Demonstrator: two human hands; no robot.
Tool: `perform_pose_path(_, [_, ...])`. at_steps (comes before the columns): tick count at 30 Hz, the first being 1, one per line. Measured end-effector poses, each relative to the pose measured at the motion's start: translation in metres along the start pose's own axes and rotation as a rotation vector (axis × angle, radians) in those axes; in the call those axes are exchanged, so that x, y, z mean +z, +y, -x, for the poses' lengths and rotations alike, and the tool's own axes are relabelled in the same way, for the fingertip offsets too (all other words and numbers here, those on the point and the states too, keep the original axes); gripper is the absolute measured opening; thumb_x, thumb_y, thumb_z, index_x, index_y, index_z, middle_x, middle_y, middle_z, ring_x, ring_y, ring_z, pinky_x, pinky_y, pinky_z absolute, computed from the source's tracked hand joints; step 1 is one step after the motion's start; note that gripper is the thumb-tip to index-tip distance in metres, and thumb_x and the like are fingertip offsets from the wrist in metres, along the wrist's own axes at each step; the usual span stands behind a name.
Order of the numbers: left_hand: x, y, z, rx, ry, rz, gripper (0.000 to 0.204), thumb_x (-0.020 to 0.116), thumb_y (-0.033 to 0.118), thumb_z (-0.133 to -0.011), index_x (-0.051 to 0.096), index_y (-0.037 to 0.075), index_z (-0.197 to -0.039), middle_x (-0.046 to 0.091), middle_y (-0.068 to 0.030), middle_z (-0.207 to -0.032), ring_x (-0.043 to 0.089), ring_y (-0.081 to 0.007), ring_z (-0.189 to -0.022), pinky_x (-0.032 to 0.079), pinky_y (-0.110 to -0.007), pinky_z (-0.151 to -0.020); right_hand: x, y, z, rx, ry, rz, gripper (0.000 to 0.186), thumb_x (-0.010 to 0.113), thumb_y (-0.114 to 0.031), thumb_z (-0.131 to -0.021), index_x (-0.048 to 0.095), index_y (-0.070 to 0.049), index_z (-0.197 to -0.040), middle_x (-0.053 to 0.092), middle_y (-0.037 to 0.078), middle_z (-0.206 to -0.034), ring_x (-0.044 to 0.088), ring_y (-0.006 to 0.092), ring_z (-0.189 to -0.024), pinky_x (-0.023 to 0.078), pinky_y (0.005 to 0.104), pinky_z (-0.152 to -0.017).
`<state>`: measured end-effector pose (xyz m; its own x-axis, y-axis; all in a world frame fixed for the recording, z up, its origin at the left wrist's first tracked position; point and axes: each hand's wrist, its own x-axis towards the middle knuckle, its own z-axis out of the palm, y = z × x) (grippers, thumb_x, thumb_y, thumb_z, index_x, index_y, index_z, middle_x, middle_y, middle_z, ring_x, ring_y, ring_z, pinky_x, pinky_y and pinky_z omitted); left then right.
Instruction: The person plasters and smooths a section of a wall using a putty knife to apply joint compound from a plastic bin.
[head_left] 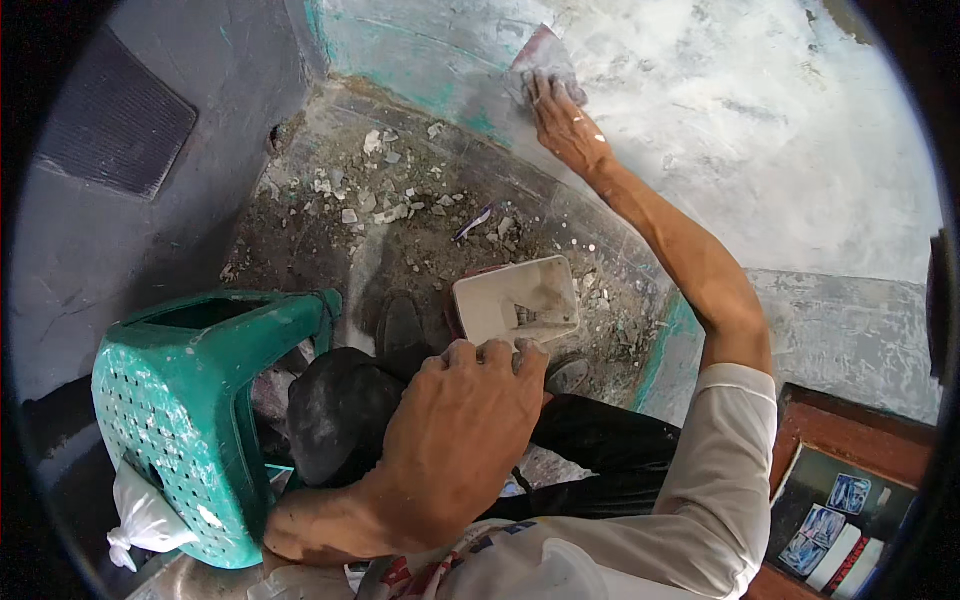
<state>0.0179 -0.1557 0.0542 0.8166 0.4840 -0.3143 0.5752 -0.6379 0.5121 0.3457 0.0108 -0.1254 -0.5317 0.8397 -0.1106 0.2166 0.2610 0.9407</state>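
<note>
My right hand (568,125) is stretched out to the wall (700,130), pressing a folded sheet of sandpaper (543,50) against its surface. A reddish corner of the sheet sticks out past my fingertips, and pale dust coats the fingers. The wall there is patchy white and grey, with green paint along its lower part. Close in front of me, my left hand (465,430) hangs over my bent legs, back upward. Its fingers bend down out of sight past the knuckles, so their closure is hidden.
A green plastic stool (180,420) with a knotted white bag (145,515) stands at left. Below my hands is a dusty rectangular tub (515,300). Rubble (390,205) and a purple-and-white toothbrush-like stick (472,224) lie on the floor. A wooden-framed case (830,440) is at lower right.
</note>
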Motion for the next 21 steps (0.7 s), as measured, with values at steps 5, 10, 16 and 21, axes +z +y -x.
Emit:
perform_pose_path(5, [0.002, 0.001, -0.001, -0.017, -0.04, -0.016, 0.048, 0.068, 0.026, -0.093, 0.056, -0.001, -0.131, 0.066, -0.0155, -0.102, 0.067, -0.0306, -0.096, 0.058, -0.041, -0.08, 0.024, -0.009, 0.023, -0.071, -0.057, 0.143, 0.045, 0.065, -0.025, -0.089, 0.07, -0.008, -0.13, 0.05, 0.017, -0.153, 0.042, 0.038, -0.143, 0.032, 0.0505, -0.117])
perform_pose_path(10, [0.001, 0.005, -0.001, 0.061, -0.017, -0.052, 0.048, 0.068, 0.028, -0.094, 0.057, 0.0, -0.131, 0.066, -0.015, -0.102, 0.067, -0.0305, -0.096, 0.058, -0.041, -0.079, 0.057, -0.028, 0.169, -0.045, -0.253, -0.063, 0.054, 0.056, -0.031, -0.094, 0.059, 0.0, -0.139, 0.05, 0.016, -0.152, 0.046, 0.0335, -0.138, 0.038, 0.0438, -0.11])
perform_pose_path(16, [0.004, 0.004, 0.007, 0.079, 0.008, -0.05, 0.047, 0.067, 0.029, -0.094, 0.057, 0.0, -0.129, 0.066, -0.0146, -0.102, 0.068, -0.0311, -0.096, 0.058, -0.041, -0.079, -0.044, -0.004, 0.138, -0.032, -0.105, -0.355, 0.055, 0.054, -0.025, -0.098, 0.051, 0.008, -0.142, 0.046, 0.026, -0.154, 0.042, 0.0421, -0.144, 0.029, 0.057, -0.122])
perform_pose_path(21, [0.003, 0.014, 0.003, 0.076, 0.006, -0.045, 0.045, 0.067, 0.03, -0.094, 0.058, 0.0, -0.126, 0.066, -0.0148, -0.102, 0.068, -0.0312, -0.096, 0.059, -0.041, -0.077, -0.062, 0.045, 0.027, 0.077, 0.121, -0.204, 0.062, 0.055, -0.029, -0.097, 0.046, 0.001, -0.15, 0.045, 0.02, -0.156, 0.038, 0.0358, -0.147, 0.026, 0.051, -0.125])
